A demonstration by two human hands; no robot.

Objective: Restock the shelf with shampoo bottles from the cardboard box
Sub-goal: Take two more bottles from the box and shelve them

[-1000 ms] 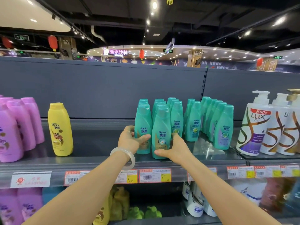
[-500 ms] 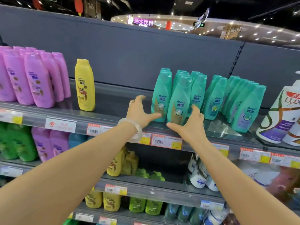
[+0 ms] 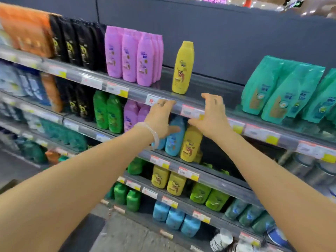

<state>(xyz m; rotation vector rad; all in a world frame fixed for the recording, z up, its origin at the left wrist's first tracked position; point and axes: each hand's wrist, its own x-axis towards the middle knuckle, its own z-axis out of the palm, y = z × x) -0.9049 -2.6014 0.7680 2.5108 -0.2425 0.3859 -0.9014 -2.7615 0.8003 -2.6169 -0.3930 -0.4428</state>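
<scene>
Several teal shampoo bottles [image 3: 283, 91] stand grouped at the right of the top shelf [image 3: 138, 92]. Both my hands are in front of that shelf's front edge, apart from the teal bottles and holding nothing. My left hand [image 3: 161, 118], with a pale bangle on its wrist, has relaxed fingers over the price strip. My right hand [image 3: 211, 117] hovers open beside it, fingers slightly bent. A single yellow bottle [image 3: 182, 68] stands on the top shelf just above my hands. No cardboard box is in view.
Pink bottles [image 3: 134, 55], black bottles [image 3: 76, 42] and orange ones stand further left on the top shelf. Lower shelves hold green, blue [image 3: 175, 137], yellow [image 3: 190, 142] and pink bottles. Grey floor [image 3: 127, 235] shows at the bottom.
My hands let go of the two front teal bottles and drew back to the shelf edge. The view swung left and down, so the teal bottles now sit at the right.
</scene>
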